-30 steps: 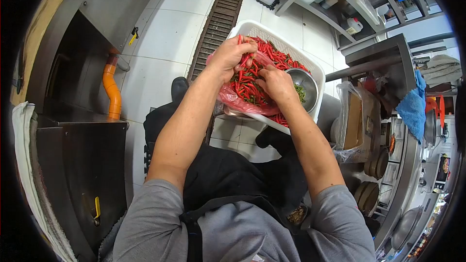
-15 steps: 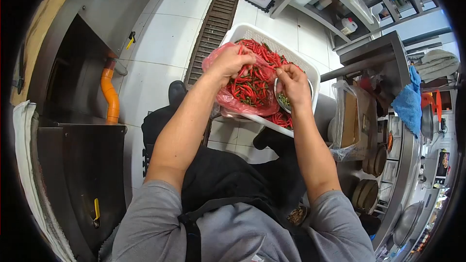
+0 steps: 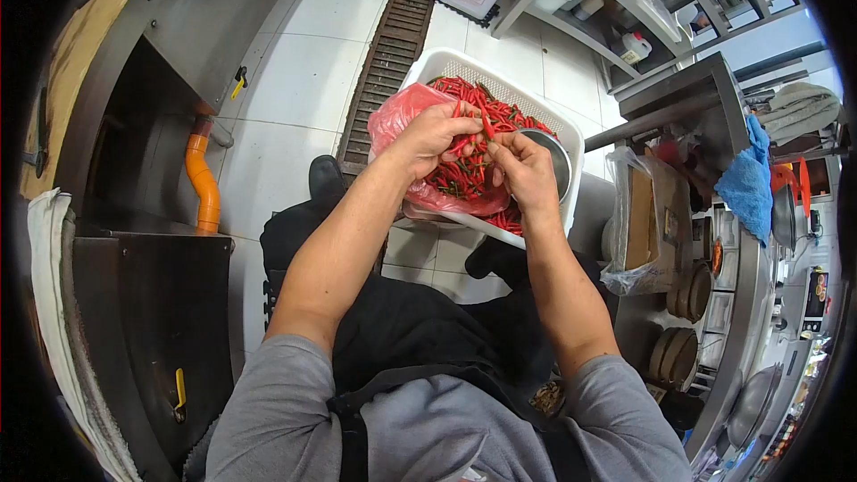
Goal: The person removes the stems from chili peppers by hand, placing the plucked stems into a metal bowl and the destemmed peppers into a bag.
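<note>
Peppers, long and red, lie heaped in a white basket set low beyond the person's legs, with more inside a pink plastic bag spread open over the basket's left side. The left hand has its grip closed around a few peppers, and one pepper sticks out toward the right hand. The right grip is narrow, thumb and forefinger drawn close at that pepper's near end; whether they have hold of it or only touch it, I cannot tell. The step in hand seems to be working on a single pepper at its end, perhaps at the stem. As I judge it, the next move calls for a steady left hold and a small pull or twist from the right, without crushing the flesh. Room above the heap looks ample, since nothing stands over the hands. The tighter edge is rightward: a metal bowl sits in the basket just beside the right hand, its contents hidden, with the basket's wall close behind. Leftward, the bag's loose film bulges by the left wrist and could snag; beyond run a floor grate and pale tiles.
</note>
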